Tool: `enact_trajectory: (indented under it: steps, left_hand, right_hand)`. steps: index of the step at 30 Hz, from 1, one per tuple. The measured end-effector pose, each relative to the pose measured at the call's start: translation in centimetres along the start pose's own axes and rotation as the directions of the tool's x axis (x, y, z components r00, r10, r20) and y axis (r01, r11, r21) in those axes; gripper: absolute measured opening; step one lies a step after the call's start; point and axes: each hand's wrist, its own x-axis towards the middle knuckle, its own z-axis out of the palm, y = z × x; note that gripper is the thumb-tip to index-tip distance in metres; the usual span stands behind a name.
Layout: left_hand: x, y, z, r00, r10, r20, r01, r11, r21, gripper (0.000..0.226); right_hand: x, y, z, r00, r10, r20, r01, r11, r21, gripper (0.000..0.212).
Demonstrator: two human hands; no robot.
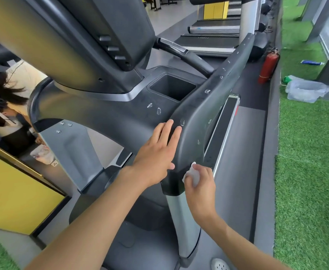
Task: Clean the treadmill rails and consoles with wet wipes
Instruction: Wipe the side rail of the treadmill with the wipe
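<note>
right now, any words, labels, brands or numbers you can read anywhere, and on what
None can be read.
Red label on the next treadmill's side rail: too small.
Marks on a farther treadmill belt: blurred.
Print on the plastic bag on the floor: blurred.
Fire extinguisher: no legible label.
</note>
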Motion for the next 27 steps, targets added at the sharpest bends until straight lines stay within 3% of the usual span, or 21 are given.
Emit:
enact_trajectory:
  steps: [8, 11, 16, 27]
  left_hand:
    - [0.9, 1.7, -2.2, 0.994, -0.105, 0.04, 0.102, 0.993, 0.056, 0.1]
    - [1.5, 2.1, -2.8, 0.99, -0.128, 0.057, 0.126, 0.991, 0.049, 0.098]
    - [2.6, 1.8, -3.5, 0.985, -0.158, 0.075, 0.157, 0.987, 0.015, 0.075]
    - [3.2, 3.0, -3.8, 0.959, -0.259, 0.117, 0.249, 0.964, 0.088, 0.083]
  right_hand:
    - [3.8, 0.3, -2.0, 0.992, 0.126, 0.011, -0.126, 0.991, 0.037, 0.029]
    - [5.7, 0.4, -2.7, 0.971, 0.237, 0.018, -0.237, 0.966, 0.103, 0.029]
    - [7.6, 0.4, -3.6, 0.958, 0.268, 0.101, -0.278, 0.955, 0.101, 0.021]
    - [11.6, 2.6, -3.7, 0.91, 0.364, 0.2, -0.392, 0.911, 0.127, 0.018]
